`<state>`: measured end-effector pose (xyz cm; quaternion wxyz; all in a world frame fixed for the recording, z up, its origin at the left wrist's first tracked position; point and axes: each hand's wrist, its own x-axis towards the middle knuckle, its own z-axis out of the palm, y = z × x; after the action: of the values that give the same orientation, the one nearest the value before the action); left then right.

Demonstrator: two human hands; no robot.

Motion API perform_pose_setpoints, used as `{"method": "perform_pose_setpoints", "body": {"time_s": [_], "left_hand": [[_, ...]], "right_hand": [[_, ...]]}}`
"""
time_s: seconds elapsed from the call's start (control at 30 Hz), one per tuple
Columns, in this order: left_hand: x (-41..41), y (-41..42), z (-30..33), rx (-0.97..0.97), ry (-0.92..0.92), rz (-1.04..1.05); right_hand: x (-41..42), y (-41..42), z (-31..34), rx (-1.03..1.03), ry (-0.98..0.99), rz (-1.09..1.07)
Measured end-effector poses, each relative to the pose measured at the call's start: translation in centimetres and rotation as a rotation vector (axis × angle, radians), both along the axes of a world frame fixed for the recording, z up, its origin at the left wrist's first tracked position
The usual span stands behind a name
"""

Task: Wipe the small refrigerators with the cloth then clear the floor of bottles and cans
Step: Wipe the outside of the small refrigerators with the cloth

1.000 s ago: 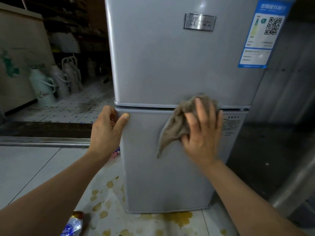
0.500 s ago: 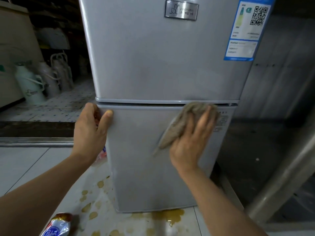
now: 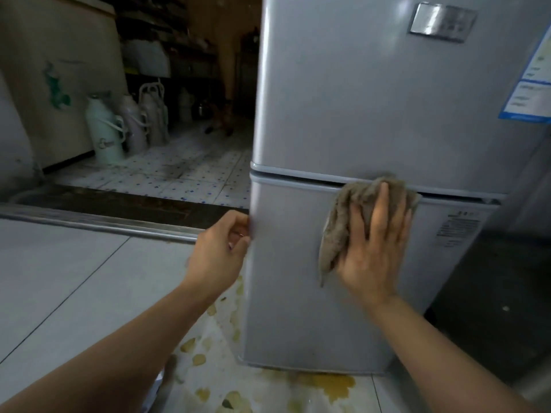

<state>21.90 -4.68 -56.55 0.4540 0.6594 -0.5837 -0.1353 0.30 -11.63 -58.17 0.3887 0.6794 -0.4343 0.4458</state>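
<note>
Head camera view, looking down at two bare arms reaching to a small grey fridge (image 3: 372, 99) with two doors. Right hand (image 3: 374, 248) lies flat on the lower door, fingers spread and pressing a crumpled grey-brown cloth (image 3: 343, 216) against it, just under the seam between the doors. Part of the cloth hangs down to the left of the palm. Left hand (image 3: 219, 251) is at the lower door's left edge, fingers curled around that edge. A metal badge (image 3: 442, 22) and a blue-and-white label (image 3: 533, 81) sit on the upper door. Yellowish spill stains (image 3: 331, 386) mark the pale floor (image 3: 74, 278) at the fridge's base and under the left arm. Beyond a dark door sill, pale jugs (image 3: 107, 135) stand on speckled tiles beside a beige cabinet (image 3: 59, 70).
</note>
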Motion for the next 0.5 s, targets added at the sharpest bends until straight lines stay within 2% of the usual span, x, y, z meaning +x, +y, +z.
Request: {"method": "perform_pose_setpoints", "body": {"time_s": [0.2, 0.37, 0.43, 0.5], "left_hand": [[0.5, 0.1, -0.4, -0.027, 0.272, -0.139], [1.9, 0.4, -1.3, 0.087, 0.769, -0.124], [2.3, 0.6, -2.0, 0.120, 0.793, -0.103], [2.9, 1.0, -2.8, 0.128, 0.743, -0.083]], "right_hand": [[7.2, 1.1, 2.5, -0.025, 0.337, 0.115], [9.3, 1.1, 4.8, -0.099, 0.485, 0.150], [9.5, 1.0, 4.6, -0.110, 0.531, 0.136], [9.4, 0.8, 3.4, -0.119, 0.585, 0.134]]}}
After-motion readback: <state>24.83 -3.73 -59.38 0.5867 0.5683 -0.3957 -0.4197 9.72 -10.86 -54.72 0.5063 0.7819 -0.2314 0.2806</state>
